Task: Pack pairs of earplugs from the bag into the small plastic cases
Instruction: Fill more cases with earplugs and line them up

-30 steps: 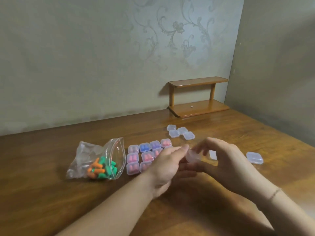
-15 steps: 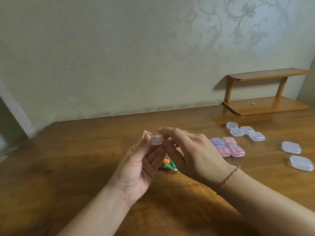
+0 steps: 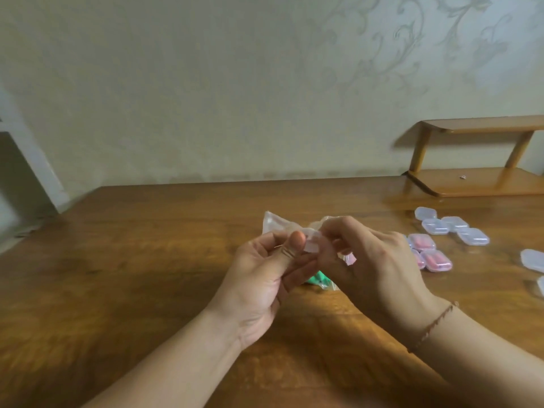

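Above the table, my left hand [image 3: 265, 278] and my right hand [image 3: 368, 266] together hold a small clear plastic case [image 3: 312, 242]. My left thumb presses its near side, and my right fingers pinch it from the right. Behind and under the hands lies the clear bag [image 3: 275, 223], mostly hidden, with green earplugs [image 3: 319, 279] showing below my fingers. To the right lie filled cases with pink earplugs [image 3: 435, 260].
Several empty clear cases [image 3: 450, 226] lie at the right on the wooden table [image 3: 147, 260], with more [image 3: 532, 260] at the right edge. A small wooden shelf [image 3: 477, 160] stands at the back right against the wall.
The view has swung left, so the cases now sit at the right. Both hands carried the clear case leftward over the bag and keep working on it.
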The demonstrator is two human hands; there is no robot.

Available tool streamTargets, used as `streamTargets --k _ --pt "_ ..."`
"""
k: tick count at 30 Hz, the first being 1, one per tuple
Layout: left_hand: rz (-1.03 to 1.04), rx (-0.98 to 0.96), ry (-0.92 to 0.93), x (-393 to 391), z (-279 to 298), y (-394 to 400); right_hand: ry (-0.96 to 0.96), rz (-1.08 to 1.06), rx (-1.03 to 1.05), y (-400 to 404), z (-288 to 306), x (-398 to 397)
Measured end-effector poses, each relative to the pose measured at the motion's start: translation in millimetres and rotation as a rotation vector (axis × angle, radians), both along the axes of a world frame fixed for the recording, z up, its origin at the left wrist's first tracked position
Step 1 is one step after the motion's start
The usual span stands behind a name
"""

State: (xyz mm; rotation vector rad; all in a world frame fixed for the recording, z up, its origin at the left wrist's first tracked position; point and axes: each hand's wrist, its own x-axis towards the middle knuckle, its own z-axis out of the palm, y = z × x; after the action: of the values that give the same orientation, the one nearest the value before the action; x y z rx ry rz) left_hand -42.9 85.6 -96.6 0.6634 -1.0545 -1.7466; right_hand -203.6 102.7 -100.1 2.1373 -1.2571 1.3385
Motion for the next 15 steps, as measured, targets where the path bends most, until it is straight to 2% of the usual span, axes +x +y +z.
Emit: streamTargets --k 4,7,11,12,15 --pt "-0.088 -0.055 -0.047 5.0 2.9 -1.9 -0.133 0.012 0.078 1.2 7.2 -1.7" --pt "-0.168 -0.093 -0.056 16.8 10.3 -14.1 -0.109 0.002 0.085 1.9 12.1 -11.2" --pt "0.042 0.13 0.044 38.7 8.0 -43.5 -0.249 -0.137 0.103 -1.8 10.9 -35.8" --pt "0.099 0.163 0.033 42.7 5.0 -48.2 -0.197 -0.235 0.166 -4.1 8.4 -40.9" --pt "0.231 0.141 -0.122 43.8 -3.6 -55.1 0.155 -0.471 0.514 -9.1 -2.6 -42.1"
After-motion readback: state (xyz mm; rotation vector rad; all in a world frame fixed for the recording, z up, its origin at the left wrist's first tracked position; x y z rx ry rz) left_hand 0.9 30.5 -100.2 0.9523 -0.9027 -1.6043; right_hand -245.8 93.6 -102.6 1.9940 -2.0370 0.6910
